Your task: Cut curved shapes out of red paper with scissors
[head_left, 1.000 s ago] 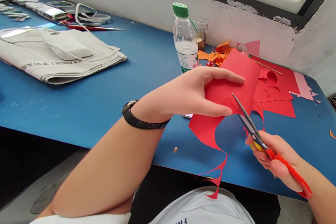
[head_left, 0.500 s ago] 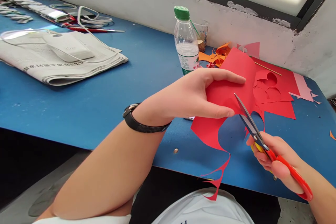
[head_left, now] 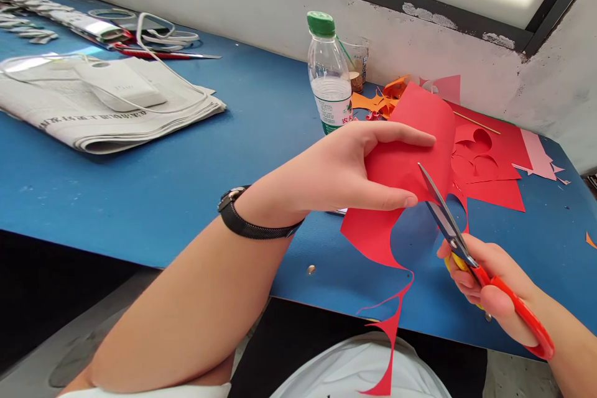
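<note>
My left hand (head_left: 345, 168), with a black watch band at the wrist, grips a sheet of red paper (head_left: 415, 112) between thumb and fingers, some of them hidden behind it. The sheet curls, and a thin cut strip dangles from its lower edge past the table's front edge. In my right hand (head_left: 485, 280) are scissors (head_left: 450, 227) with red and yellow handles. Their blades are parted around the edge of the red paper, one blade in front of it, close to my left thumb.
A water bottle (head_left: 329, 74) with a green cap stands behind my left hand. Red cut-outs (head_left: 494, 155) and orange scraps (head_left: 373, 101) lie along the wall. A folded newspaper (head_left: 186, 115) bearing a white charger (head_left: 124, 87) and cable (head_left: 152, 43) is at the left.
The dangling red strip has swung and hangs lower. Both hands and the scissors stay almost in the same place.
</note>
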